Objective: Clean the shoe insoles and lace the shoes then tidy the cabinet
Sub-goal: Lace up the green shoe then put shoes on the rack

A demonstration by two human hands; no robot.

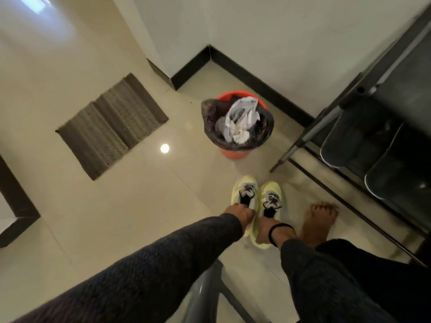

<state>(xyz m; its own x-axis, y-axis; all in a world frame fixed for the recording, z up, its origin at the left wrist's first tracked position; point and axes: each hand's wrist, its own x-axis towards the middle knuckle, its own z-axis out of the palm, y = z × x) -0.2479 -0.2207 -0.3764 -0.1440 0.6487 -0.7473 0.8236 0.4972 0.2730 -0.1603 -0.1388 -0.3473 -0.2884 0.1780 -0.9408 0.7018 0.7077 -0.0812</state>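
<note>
Two pale yellow sneakers stand side by side on the tiled floor, toes pointing away from me. My left hand point(240, 212) grips the heel opening of the left sneaker point(245, 193). My right hand point(265, 229), with a black band on the wrist, grips the heel of the right sneaker point(271, 197). Both shoes show white and black laces across the tongue. A dark shoe rack point(363, 145) stands at the right, holding dark shoes with white soles point(349, 141).
An orange bin point(235, 152) lined with a black bag and stuffed with crumpled paper stands just beyond the sneakers. A grey striped mat point(109, 124) lies on the floor at the left. My bare foot point(319, 220) rests right of the shoes. Black skirting lines the wall corner.
</note>
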